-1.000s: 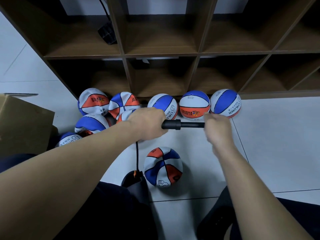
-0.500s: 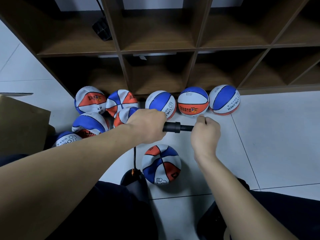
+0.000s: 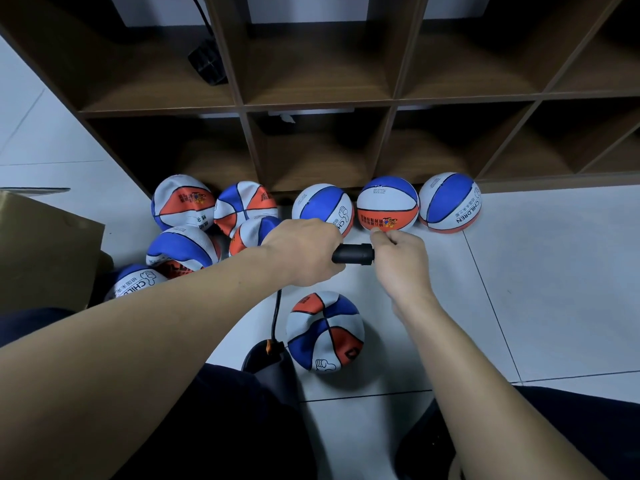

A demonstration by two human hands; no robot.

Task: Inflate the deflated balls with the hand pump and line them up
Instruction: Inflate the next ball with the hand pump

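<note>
My left hand [image 3: 304,252] grips the black barrel of the hand pump [image 3: 353,254], held level over the floor. Against the barrel's right end, my right hand [image 3: 398,259] is wrapped round the pump handle, which the fingers hide. A thin black hose [image 3: 276,313] drops from the pump to a soft, dented blue, white and orange ball [image 3: 325,332] on the tiles below. Three round balls [image 3: 388,204] stand in a row against the shelf. Several deflated balls [image 3: 183,249] lie heaped at the left.
A dark wooden shelf unit [image 3: 391,102] with open cubbies fills the back; a black object [image 3: 207,64] sits in one. A cardboard box [image 3: 41,251] stands at the left. My knees and a black shoe [image 3: 273,372] are at the bottom. White floor tiles [image 3: 554,289] stretch right.
My right hand has pushed the handle leftward into the barrel; the exposed rod seen a second ago is gone. My left hand has kept its grip.
</note>
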